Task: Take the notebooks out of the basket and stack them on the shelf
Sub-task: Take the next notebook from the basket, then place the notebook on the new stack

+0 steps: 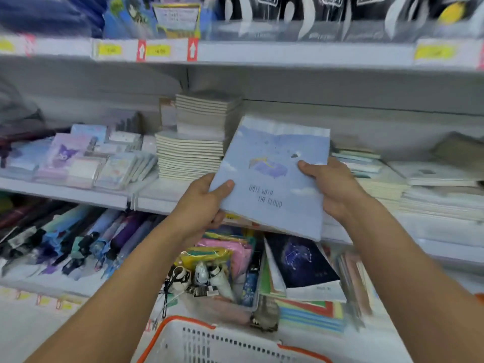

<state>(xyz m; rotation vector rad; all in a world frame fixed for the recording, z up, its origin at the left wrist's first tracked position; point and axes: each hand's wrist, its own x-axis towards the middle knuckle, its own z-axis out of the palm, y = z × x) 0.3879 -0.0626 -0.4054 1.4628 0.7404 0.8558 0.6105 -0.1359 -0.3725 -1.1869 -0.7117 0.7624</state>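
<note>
Holding a pale blue cloud-print notebook (272,176) tilted before the shelf (162,191) — my left hand (201,203) and right hand (332,187) pinch its opposite edges, above the white basket (225,341).

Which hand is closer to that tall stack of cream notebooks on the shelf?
Left. The left hand sits just below the stack; the right hand is across the blue notebook both grip.

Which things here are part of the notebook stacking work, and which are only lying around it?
Part of the job:
- light blue notebooks, held by left hand and right hand
- white basket with orange rim
- shelf
- stacks of notebooks on it

Just lying about:
- folded umbrellas
- dark constellation notebook
- yellow price labels
</note>
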